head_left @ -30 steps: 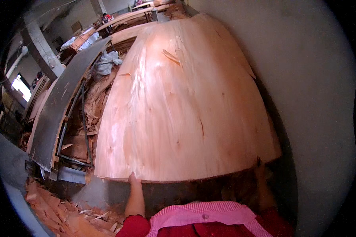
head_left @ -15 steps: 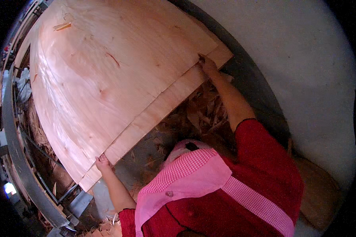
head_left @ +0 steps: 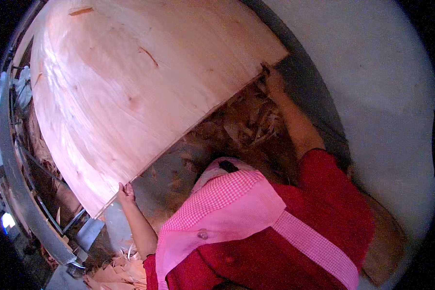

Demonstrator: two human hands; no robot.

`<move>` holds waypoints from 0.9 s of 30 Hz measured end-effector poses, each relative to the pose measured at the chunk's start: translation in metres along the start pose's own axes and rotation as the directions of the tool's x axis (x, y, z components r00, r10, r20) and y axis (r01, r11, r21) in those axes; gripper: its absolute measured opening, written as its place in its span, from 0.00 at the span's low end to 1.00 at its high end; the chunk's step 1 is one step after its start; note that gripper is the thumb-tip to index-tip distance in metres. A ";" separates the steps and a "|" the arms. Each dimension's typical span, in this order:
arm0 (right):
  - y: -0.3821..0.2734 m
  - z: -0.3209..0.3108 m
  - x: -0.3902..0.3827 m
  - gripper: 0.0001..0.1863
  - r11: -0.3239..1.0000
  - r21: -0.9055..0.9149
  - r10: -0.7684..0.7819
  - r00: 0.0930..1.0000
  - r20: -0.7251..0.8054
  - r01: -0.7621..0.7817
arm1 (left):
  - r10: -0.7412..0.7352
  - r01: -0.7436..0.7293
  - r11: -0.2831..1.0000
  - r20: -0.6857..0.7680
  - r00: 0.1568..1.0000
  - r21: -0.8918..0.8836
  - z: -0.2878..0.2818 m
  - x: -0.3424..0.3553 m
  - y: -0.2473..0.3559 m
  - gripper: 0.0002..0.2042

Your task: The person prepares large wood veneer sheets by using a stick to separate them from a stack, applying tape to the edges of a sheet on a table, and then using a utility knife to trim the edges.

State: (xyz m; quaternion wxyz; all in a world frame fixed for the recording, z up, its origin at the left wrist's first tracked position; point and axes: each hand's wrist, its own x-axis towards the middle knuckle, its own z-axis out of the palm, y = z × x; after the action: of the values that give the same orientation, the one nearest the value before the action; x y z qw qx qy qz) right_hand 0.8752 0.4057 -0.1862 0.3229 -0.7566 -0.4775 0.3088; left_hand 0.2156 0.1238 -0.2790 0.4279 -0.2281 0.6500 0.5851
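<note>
A large, pale sheet of wood veneer (head_left: pixel 130 92) with knots and a torn streak lies stacked in front of me. My left hand (head_left: pixel 126 193) is closed on its near edge, close to the left corner, with the thumb on top. At the same edge, near the right corner, is my right hand (head_left: pixel 274 81). Its fingers are dark and partly hidden, but they look closed on the veneer. The near edges of the sheets now line up closely.
Brown veneer scraps (head_left: pixel 246 125) lie under and beyond the near edge. More pale scraps (head_left: pixel 116 275) are heaped at lower left. A curved-looking metal rail (head_left: pixel 19 208) runs along the left side. A light wall or floor surface (head_left: pixel 382 121) fills the right.
The top sheet has slid toward me, covering the strip of lower sheet that showed along the near edge. My right hand has shifted to the right; my left hand remains near the left corner.
</note>
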 end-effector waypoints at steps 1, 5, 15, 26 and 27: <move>-0.008 -0.002 -0.004 0.18 0.997 -0.081 -0.005 1.000 -0.001 0.005 | -0.013 0.014 0.999 -0.044 0.999 0.034 0.001 -0.003 -0.007 0.13; -0.027 -0.001 -0.003 0.19 0.961 0.146 0.234 0.972 0.031 -0.236 | 0.098 -0.099 0.969 0.013 0.995 0.229 -0.003 -0.005 -0.020 0.14; 0.034 0.012 0.026 0.29 0.842 -0.501 -0.176 0.980 0.092 0.199 | 0.204 -0.260 0.947 0.273 0.940 0.188 -0.006 0.010 -0.038 0.15; 0.059 0.000 0.021 0.25 0.907 -0.394 -0.156 0.988 0.003 0.145 | 0.158 -0.153 0.986 0.080 0.984 -0.062 0.019 -0.010 -0.063 0.02; 0.066 -0.013 0.023 0.25 0.908 -0.402 -0.135 0.991 -0.020 0.115 | 0.166 -0.159 0.983 0.077 0.983 -0.094 0.042 -0.019 -0.070 0.01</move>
State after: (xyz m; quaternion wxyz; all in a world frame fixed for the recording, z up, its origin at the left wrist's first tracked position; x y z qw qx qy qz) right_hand 0.9279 0.4026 -0.2341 0.1918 -0.7816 -0.5702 0.1652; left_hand 0.2931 0.1450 -0.3009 0.3952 -0.1679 0.6218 0.6550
